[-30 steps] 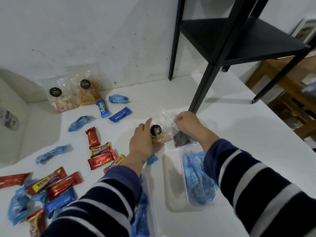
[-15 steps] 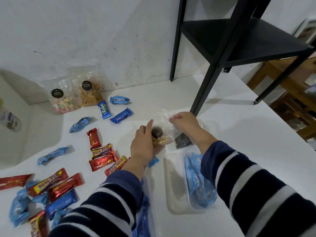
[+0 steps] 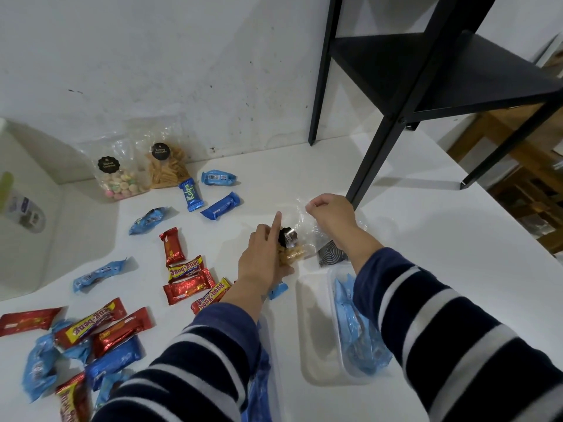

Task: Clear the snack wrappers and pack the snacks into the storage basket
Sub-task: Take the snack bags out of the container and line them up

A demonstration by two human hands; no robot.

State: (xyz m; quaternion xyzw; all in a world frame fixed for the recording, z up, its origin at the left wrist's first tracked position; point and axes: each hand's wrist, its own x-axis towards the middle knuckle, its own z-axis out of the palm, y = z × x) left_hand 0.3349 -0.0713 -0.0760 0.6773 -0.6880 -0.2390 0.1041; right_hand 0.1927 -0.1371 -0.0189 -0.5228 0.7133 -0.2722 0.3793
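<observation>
Two hands work one clear plastic snack bag with a black round label (image 3: pixel 292 243) on the white table (image 3: pixel 426 239). Left hand (image 3: pixel 263 257) curls around its lower end, forefinger straight; right hand (image 3: pixel 330 213) apparently pinches the bag's crinkled top, beside a clear plastic basket holding blue wrappers (image 3: pixel 344 354).

counter (image 3: pixel 426 239): smooth white, slight sheen | snack bag (image 3: pixel 300 236): clear crinkly plastic | candy bars (image 3: pixel 189 289): glossy foil wrappers | shelf frame (image 3: pixel 377 153): matt black | wall (image 3: pixel 182 71): rough, scuffed
</observation>
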